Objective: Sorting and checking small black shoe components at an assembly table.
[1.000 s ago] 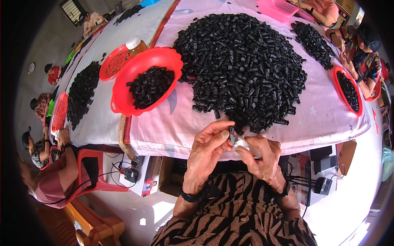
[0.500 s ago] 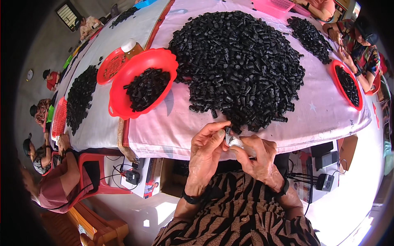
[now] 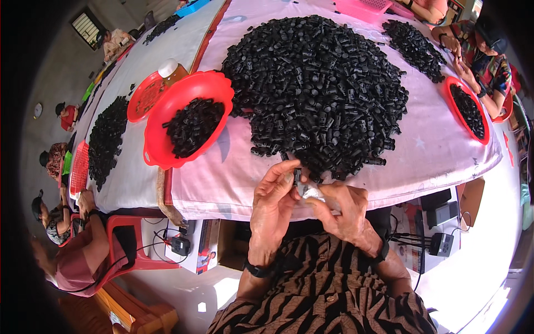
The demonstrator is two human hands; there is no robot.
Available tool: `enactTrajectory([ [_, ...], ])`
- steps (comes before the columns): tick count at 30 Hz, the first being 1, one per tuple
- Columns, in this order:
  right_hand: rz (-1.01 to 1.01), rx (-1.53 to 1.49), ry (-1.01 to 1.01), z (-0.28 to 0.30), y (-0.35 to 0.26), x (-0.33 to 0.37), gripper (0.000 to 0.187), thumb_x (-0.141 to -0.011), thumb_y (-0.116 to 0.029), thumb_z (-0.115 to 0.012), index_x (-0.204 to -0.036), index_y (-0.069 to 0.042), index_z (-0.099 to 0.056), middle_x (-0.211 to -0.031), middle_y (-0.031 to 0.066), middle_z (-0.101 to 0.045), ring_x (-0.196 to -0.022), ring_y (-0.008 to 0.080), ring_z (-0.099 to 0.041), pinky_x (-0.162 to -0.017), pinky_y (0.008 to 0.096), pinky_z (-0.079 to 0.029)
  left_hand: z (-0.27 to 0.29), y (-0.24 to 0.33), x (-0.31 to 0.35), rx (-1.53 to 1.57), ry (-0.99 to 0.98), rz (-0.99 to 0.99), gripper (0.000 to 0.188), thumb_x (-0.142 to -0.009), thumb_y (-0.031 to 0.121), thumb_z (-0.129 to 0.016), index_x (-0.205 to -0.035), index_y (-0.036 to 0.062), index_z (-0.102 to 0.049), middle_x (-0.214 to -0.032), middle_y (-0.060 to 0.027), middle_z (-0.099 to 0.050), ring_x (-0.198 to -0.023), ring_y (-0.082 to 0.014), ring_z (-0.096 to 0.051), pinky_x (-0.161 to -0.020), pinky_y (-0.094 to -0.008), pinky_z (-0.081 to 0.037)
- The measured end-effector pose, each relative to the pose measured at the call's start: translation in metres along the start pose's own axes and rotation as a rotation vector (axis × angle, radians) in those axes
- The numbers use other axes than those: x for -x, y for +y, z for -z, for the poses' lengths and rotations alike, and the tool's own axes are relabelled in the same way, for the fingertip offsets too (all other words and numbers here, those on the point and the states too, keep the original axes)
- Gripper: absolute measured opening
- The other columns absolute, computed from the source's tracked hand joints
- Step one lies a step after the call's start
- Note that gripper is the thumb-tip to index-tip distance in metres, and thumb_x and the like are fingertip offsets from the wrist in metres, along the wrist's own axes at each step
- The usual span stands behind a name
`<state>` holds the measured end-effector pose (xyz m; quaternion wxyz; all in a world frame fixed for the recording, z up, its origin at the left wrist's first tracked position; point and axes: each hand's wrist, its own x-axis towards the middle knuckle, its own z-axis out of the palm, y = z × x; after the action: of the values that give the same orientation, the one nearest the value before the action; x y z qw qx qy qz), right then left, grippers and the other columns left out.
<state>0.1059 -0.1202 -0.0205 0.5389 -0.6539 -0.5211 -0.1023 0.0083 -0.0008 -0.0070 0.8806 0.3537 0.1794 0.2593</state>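
Here, head view: both hands work a small black part at the near table edge.

The left hand (image 3: 272, 203) pinches a small black plastic piece (image 3: 297, 176) between thumb and fingertips, upright, just at 6 o'clock of the large black pile (image 3: 317, 83). The right hand (image 3: 342, 209) is closed on a small whitish object (image 3: 312, 192), touching the left hand's fingers. At 9 o'clock of the pile sits a red bowl (image 3: 167, 150) holding more black pieces; a red perforated tray (image 3: 142, 97) with a capped bottle (image 3: 169, 69) lies beyond it at 10 o'clock. Another red bowl (image 3: 451, 103) sits at 3 o'clock, beside a co-worker's hands. The pink tablecloth (image 3: 222, 183) overhangs the edge, hiding the lap area.
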Motion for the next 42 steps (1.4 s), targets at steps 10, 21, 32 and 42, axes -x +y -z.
enactTrajectory([
  [10, -0.017, 0.017, -0.042, 0.003, 0.002, 0.0, 0.03, -0.074, -0.018, -0.077, -0.087, -0.003, -0.054, -0.067, 0.0108, -0.063, -0.053, 0.0267, -0.064, -0.045, 0.0322, -0.048, 0.009, 0.001, -0.001, 0.075, -0.047, 0.112, 0.024, -0.092, 0.01, -0.056, -0.113, -0.0023, -0.059, -0.086, -0.0047, -0.062, -0.068, -0.0092, -0.057, -0.067, -0.021, -0.048],
  [21, 0.002, 0.024, -0.047, 0.003, 0.004, 0.0, 0.03, -0.074, -0.018, -0.077, -0.085, -0.002, -0.054, -0.067, 0.0113, -0.063, -0.053, 0.0265, -0.064, -0.045, 0.0318, -0.048, 0.009, 0.002, -0.002, 0.08, -0.048, 0.126, 0.025, -0.093, 0.01, -0.055, -0.113, -0.0035, -0.058, -0.087, -0.0062, -0.064, -0.067, -0.0089, -0.06, -0.066, -0.0206, -0.05],
  [32, 0.002, 0.077, -0.068, 0.0, 0.0, -0.001, 0.027, -0.076, -0.017, -0.076, -0.085, -0.004, -0.055, -0.065, 0.0092, -0.061, -0.049, 0.0247, -0.061, -0.043, 0.0321, -0.046, 0.013, 0.0, -0.002, 0.018, -0.065, 0.069, 0.022, -0.092, 0.008, -0.056, -0.11, -0.0026, -0.061, -0.083, -0.0037, -0.062, -0.069, -0.0084, -0.056, -0.068, -0.0208, -0.047],
  [42, -0.012, 0.185, -0.02, -0.005, 0.002, -0.007, 0.027, -0.076, -0.017, -0.076, -0.086, -0.004, -0.054, -0.063, 0.0083, -0.059, -0.046, 0.0224, -0.059, -0.04, 0.0318, -0.045, 0.013, -0.003, -0.003, 0.023, -0.034, 0.032, 0.022, -0.091, 0.006, -0.056, -0.111, -0.002, -0.061, -0.082, -0.0037, -0.062, -0.071, -0.0093, -0.056, -0.07, -0.0214, -0.046],
])
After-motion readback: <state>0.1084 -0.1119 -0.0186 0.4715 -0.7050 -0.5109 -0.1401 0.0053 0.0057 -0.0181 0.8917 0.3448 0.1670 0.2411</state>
